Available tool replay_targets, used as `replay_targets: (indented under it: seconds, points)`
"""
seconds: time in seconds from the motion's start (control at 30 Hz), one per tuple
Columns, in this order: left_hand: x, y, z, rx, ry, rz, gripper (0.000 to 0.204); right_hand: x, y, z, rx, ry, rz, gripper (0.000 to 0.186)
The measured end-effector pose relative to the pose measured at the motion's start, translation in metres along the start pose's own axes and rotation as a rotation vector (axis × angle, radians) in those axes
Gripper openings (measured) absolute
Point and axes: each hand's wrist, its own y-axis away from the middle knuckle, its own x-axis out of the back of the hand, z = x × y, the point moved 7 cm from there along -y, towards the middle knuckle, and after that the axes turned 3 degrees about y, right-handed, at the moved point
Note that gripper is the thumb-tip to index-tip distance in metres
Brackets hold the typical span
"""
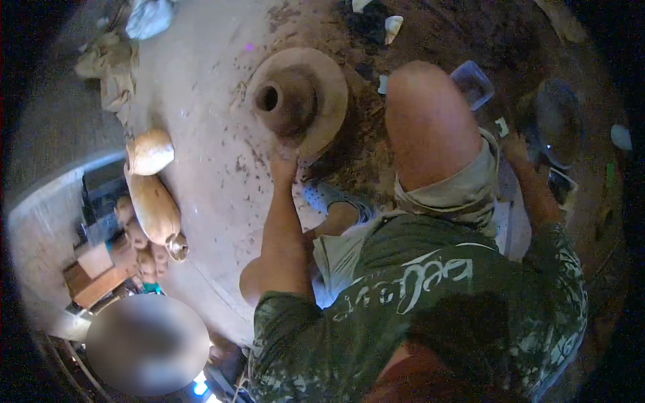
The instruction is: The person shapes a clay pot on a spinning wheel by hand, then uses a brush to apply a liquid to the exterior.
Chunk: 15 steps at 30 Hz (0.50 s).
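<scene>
A brown clay pot (287, 101) with a narrow round mouth stands on a round potter's wheel (330, 121), ahead and slightly left of me. My left hand (285, 156) reaches to the near edge of the wheel, just below the pot. Its fingers blend into the clay colour, so their grip is unclear. Off to the right, my right hand (514, 148) hangs beside a dark round basin (559, 124). A small white piece (502, 126) lies close to that hand, whose fingers are too dim to make out.
A clear plastic tub (473, 85) sits beyond my raised knee. Along the left lie tan sacks (153, 201), a brown cloth bundle (114, 74) and a pale plastic bag (149, 19). Several small clay pots (144, 255) stand farther left, near another person (148, 344).
</scene>
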Motion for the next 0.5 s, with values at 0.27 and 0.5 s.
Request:
replay_targets:
  seconds: [0.27,0.5]
  points:
    - [-0.040,0.016,0.014,0.459,-0.203,-0.530,0.078,-0.015,0.022,0.022,0.003,-0.269,-0.152,0.036]
    - [-0.026,-0.015,0.010,0.442,0.229,-0.271,0.108,0.005,0.060,0.034,-0.181,-0.267,-0.240,0.039]
